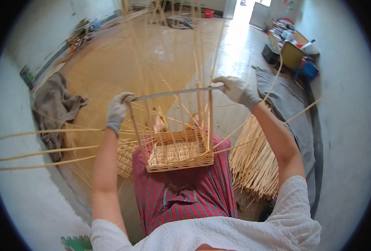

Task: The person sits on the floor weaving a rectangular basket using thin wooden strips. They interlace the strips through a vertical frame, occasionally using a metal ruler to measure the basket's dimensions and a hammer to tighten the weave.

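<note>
A half-woven wicker basket (pixel 179 152) rests on my lap, on red striped cloth (pixel 183 198). Long upright canes rise from its rim, and others stick out to both sides. Above it, a thin flat grey strip (pixel 175 92), resembling a measuring tape, is stretched straight between my gloved hands. My left hand (pixel 119 109) is closed on one end, by the top of a left corner stake (pixel 136 129). At the other end my right hand (pixel 235 90) pinches the strip beside a right corner stake (pixel 210 117), its index finger extended.
A thick bundle of cut canes (pixel 254 161) lies on the floor at my right, by a grey cloth (pixel 283 102). Another woven piece (pixel 126 159) is left of my lap. A crumpled brown cloth (pixel 57 102) lies far left; boxes and clutter (pixel 292 52) stand far right.
</note>
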Demonstrator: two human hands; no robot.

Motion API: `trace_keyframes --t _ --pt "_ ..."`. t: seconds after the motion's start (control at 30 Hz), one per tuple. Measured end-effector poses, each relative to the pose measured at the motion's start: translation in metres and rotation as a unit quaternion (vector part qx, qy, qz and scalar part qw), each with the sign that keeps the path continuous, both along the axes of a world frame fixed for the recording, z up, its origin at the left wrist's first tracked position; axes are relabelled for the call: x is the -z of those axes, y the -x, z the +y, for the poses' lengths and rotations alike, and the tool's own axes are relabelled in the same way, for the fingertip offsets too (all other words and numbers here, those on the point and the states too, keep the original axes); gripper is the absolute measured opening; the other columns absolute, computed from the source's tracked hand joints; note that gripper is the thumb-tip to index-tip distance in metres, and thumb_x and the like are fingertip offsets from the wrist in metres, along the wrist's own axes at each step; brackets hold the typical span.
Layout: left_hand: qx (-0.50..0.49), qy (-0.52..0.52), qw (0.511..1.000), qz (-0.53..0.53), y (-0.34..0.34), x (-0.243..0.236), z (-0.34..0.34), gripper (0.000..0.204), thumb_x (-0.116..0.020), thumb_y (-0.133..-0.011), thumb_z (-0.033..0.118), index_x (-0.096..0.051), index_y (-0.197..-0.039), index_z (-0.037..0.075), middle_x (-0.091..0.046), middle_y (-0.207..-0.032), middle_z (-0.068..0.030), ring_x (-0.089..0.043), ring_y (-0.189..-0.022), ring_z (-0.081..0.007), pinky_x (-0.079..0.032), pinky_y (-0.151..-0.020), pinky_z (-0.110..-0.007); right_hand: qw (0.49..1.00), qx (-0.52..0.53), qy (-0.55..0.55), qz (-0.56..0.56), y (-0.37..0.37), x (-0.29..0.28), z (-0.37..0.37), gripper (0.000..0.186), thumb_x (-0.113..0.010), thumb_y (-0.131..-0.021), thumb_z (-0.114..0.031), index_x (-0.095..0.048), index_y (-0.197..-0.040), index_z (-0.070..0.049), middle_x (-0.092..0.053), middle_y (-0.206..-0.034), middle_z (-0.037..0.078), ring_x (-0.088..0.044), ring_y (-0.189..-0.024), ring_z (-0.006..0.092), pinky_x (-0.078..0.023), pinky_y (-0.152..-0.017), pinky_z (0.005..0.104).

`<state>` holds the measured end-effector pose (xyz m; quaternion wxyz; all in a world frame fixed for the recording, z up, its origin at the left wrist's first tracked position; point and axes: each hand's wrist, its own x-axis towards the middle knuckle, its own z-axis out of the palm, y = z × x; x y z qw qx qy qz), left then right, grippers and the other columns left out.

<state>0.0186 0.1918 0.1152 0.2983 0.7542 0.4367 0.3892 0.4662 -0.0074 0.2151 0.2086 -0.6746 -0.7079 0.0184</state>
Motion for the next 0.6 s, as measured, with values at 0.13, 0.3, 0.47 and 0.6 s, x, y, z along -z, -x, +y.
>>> trace_keyframes --t 0.13,0.3,0.47,0.6 --pt "0.071 0.134 0.979 -0.137 0.002 0.003 0.002 0.028 -0.072 -0.099 0.019 -0.072 -0.123 0.004 -0.074 -0.098 -0.0042 -0.069 -0.084 -0.0124 -0.058 -0.074 -0.028 0.997 -0.056 0.009 -0.057 -0.011 0.01 0.001 0.042 -0.06 -0.096 -0.011 -0.066 -0.136 -0.022 -0.069 -0.097 0.017 -0.067 -0.095 0.035 -0.052 -0.09 0.0445" --pt "0.069 0.185 0.965 -0.173 0.001 -0.001 0.006 0.033 -0.075 -0.096 0.021 -0.072 -0.123 0.002 -0.074 -0.095 -0.003 -0.069 -0.079 -0.0115 -0.062 -0.07 -0.028 0.998 -0.062 0.003 -0.004 -0.015 0.014 0.003 0.041 -0.059 -0.095 -0.009 -0.07 -0.132 -0.024 -0.07 -0.098 0.015 -0.067 -0.093 0.0336 -0.053 -0.09 0.0434" --pt "0.063 0.195 0.962 -0.18 0.003 -0.003 0.004 0.032 -0.076 -0.095 0.023 -0.073 -0.12 0.003 -0.073 -0.093 -0.0015 -0.068 -0.077 -0.0106 -0.061 -0.069 -0.027 0.999 -0.05 -0.002 0.016 -0.009 0.016 0.01 0.042 -0.059 -0.093 -0.008 -0.072 -0.129 -0.025 -0.072 -0.095 0.014 -0.068 -0.091 0.031 -0.054 -0.088 0.0422" --pt "0.053 0.196 0.966 -0.159 -0.008 -0.003 0.007 0.027 -0.073 -0.098 0.021 -0.074 -0.118 0.003 -0.073 -0.094 -0.0002 -0.067 -0.078 -0.0097 -0.061 -0.071 -0.029 0.994 -0.064 -0.034 -0.084 -0.028 0.026 0.018 0.049 -0.058 -0.093 -0.006 -0.066 -0.137 -0.026 -0.072 -0.092 0.014 -0.069 -0.086 0.0305 -0.056 -0.082 0.0421"
